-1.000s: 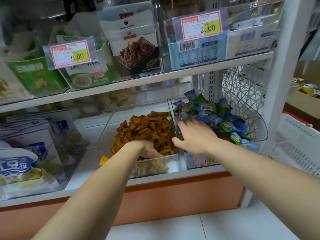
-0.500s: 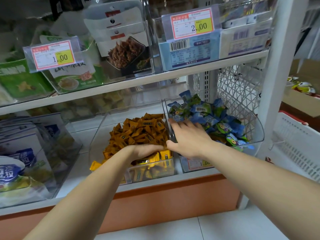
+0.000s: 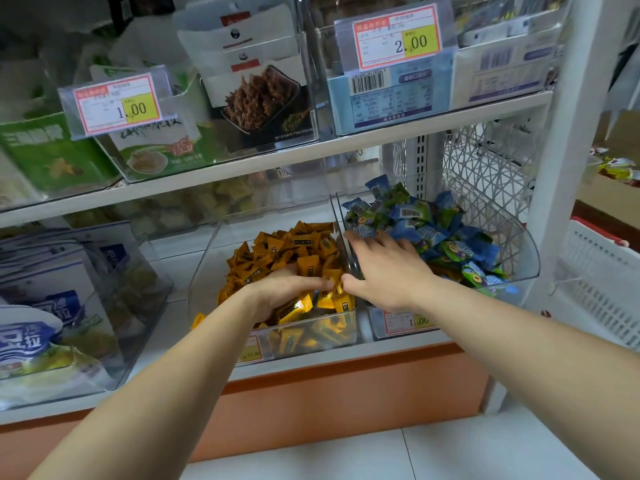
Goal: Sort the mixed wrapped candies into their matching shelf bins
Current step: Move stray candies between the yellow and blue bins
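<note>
Where hands [image 3: 346, 289] meet: seemingly yellow candies [image 3: 298, 251].

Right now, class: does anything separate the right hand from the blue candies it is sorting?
Nothing visible does. The right hand lies inside the right clear bin, fingertips on the blue candies. Only the clear divider wall separates it from the yellow candies, where the left hand rests.
</note>
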Demonstrator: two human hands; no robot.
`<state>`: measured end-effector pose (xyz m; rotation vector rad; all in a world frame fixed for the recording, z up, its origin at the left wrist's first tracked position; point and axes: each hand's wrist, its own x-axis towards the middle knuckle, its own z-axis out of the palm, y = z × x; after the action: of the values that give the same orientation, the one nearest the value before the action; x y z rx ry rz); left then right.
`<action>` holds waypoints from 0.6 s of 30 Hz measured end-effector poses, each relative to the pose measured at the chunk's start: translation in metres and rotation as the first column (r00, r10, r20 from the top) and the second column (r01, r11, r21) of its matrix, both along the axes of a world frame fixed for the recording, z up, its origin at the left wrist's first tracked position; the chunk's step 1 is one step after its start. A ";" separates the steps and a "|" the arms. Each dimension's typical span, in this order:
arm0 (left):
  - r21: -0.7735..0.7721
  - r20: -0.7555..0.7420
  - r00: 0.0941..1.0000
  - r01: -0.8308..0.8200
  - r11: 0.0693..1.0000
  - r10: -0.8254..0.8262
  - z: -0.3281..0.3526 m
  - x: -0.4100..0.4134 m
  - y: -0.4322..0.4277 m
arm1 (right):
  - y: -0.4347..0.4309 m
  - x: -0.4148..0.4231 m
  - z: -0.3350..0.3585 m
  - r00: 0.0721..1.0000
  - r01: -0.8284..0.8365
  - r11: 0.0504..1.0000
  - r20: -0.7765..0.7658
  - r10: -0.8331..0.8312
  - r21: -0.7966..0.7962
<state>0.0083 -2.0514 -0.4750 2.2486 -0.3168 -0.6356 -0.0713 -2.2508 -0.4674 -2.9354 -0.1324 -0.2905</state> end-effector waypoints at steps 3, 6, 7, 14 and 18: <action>-0.112 -0.036 0.997 -0.070 0.991 0.066 0.009 0.005 0.009 | 0.000 -0.001 -0.001 1.000 -0.001 1.000 0.008 0.001 -0.003; -0.238 -0.104 0.993 -0.087 0.967 0.064 0.018 0.009 0.017 | 0.000 -0.003 0.000 1.000 -0.006 1.000 0.004 0.006 0.003; -0.252 -0.099 0.992 -0.104 0.962 0.081 0.021 0.010 0.020 | 0.000 -0.003 0.000 1.000 -0.006 1.000 0.003 0.006 0.002; 0.358 0.376 0.898 0.088 0.930 -0.230 0.032 0.014 0.020 | -0.001 -0.004 0.002 1.000 -0.009 1.000 -0.007 0.009 0.004; 0.487 0.437 0.821 0.129 0.864 -0.368 0.011 0.007 0.001 | 0.000 -0.004 0.003 1.000 -0.007 1.000 -0.016 0.007 0.003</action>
<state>0.0152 -2.0503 -0.4642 2.8330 -0.8316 -0.2202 -0.0756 -2.2511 -0.4647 -2.9325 -0.1400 -0.2662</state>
